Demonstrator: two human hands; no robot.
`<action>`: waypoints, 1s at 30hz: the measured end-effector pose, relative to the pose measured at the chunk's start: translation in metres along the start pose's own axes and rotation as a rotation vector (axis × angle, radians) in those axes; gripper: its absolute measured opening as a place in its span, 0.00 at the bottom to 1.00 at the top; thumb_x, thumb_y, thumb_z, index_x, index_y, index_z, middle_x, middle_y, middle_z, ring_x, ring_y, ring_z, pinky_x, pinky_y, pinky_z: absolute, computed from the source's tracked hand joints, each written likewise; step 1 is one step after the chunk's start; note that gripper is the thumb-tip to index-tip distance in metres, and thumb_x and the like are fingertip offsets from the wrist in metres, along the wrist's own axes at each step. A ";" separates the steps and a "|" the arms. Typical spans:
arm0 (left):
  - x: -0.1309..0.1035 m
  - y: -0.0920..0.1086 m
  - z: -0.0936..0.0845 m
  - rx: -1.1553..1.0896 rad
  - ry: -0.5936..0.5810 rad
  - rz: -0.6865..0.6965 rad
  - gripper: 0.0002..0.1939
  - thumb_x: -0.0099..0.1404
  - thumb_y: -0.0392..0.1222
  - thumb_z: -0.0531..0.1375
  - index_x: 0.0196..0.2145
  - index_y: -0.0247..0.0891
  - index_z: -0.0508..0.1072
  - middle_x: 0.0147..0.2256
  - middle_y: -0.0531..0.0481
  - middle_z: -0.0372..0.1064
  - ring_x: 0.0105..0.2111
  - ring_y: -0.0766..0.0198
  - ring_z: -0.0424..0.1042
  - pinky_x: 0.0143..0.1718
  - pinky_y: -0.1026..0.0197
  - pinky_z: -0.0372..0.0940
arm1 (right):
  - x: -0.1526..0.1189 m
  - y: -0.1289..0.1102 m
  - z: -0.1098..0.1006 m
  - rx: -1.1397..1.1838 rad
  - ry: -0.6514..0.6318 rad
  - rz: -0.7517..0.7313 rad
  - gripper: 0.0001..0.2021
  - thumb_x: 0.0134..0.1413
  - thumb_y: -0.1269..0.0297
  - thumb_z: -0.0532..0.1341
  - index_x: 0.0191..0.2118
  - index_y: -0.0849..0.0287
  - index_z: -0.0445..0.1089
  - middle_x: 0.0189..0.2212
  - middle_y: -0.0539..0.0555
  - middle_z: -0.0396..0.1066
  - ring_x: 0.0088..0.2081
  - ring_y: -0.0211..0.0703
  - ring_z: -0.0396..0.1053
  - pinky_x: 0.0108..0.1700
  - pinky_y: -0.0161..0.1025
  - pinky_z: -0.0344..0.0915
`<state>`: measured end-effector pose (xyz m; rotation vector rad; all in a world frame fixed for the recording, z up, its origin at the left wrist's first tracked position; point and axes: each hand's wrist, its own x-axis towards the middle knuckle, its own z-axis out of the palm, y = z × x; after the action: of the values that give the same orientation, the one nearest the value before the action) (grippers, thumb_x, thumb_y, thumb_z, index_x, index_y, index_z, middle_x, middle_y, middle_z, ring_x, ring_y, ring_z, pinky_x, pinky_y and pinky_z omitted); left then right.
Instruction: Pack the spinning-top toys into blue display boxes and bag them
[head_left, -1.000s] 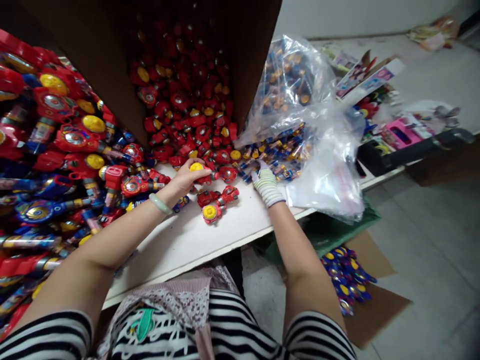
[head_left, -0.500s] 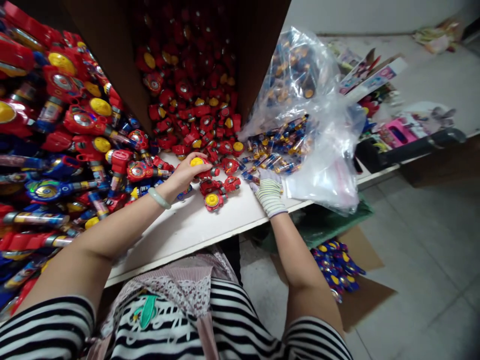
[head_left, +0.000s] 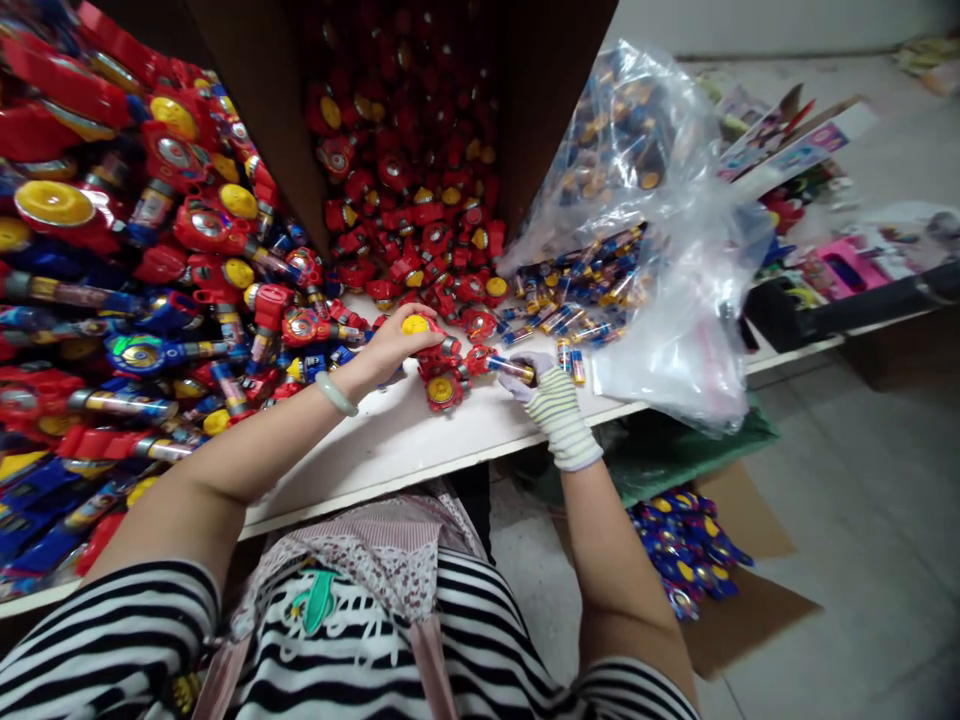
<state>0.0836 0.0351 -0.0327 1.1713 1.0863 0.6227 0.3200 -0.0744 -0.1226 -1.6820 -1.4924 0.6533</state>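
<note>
My bare left hand (head_left: 388,350), with a bangle on the wrist, is closed around a red toy (head_left: 448,345) that has a yellow disc on it. In my right hand (head_left: 546,390), which wears a striped glove, is a small printed tube (head_left: 511,368) with a dark end, pinched between thumb and fingers. The tube points left at the toy; whether the two touch I cannot tell. Just below the held toy, another red toy with a yellow disc (head_left: 444,392) lies on the white table (head_left: 360,450). Several blue-and-yellow tubes (head_left: 564,318) lie beyond my right hand.
A big heap of red and blue toys with tubes (head_left: 202,300) covers the left side. At the back, a dark-walled box (head_left: 262,120) spills red toys. Clear plastic bags (head_left: 675,330) lie on the right, near pink items (head_left: 847,270). An open carton (head_left: 757,600) on the floor holds blue toys.
My right hand has picked up a tube from the loose ones and brought it close to the red toy. My left hand keeps its hold. The whole view has shifted slightly.
</note>
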 end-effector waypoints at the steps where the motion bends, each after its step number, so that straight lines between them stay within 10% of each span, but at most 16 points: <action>1: -0.003 0.000 0.001 0.006 -0.013 0.005 0.25 0.49 0.42 0.71 0.44 0.37 0.69 0.33 0.53 0.71 0.30 0.69 0.71 0.33 0.66 0.66 | -0.004 -0.010 -0.002 0.017 -0.010 -0.013 0.19 0.53 0.48 0.65 0.44 0.57 0.72 0.41 0.59 0.75 0.41 0.51 0.72 0.46 0.49 0.71; 8: -0.013 0.002 0.011 -0.040 -0.037 0.029 0.26 0.50 0.42 0.71 0.45 0.37 0.68 0.31 0.55 0.70 0.29 0.69 0.70 0.31 0.67 0.65 | -0.016 -0.059 0.006 0.413 0.000 0.047 0.19 0.63 0.46 0.55 0.50 0.54 0.65 0.39 0.55 0.76 0.38 0.47 0.75 0.44 0.47 0.73; 20: -0.030 0.033 -0.004 0.165 -0.102 0.109 0.21 0.50 0.40 0.71 0.39 0.37 0.66 0.27 0.57 0.66 0.24 0.72 0.65 0.28 0.67 0.63 | -0.009 -0.092 0.018 -0.406 -0.166 -0.271 0.24 0.68 0.51 0.50 0.54 0.63 0.71 0.44 0.65 0.78 0.41 0.53 0.76 0.42 0.43 0.70; 30: -0.035 0.038 -0.020 0.566 -0.173 0.470 0.20 0.49 0.40 0.72 0.40 0.38 0.74 0.41 0.46 0.71 0.42 0.57 0.70 0.47 0.56 0.65 | -0.024 -0.092 0.059 0.457 -0.355 0.125 0.31 0.62 0.34 0.46 0.42 0.54 0.75 0.31 0.54 0.76 0.28 0.43 0.72 0.31 0.41 0.71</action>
<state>0.0567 0.0255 0.0150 1.9693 0.8612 0.5695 0.2159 -0.0845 -0.0832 -1.3552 -1.3411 1.3078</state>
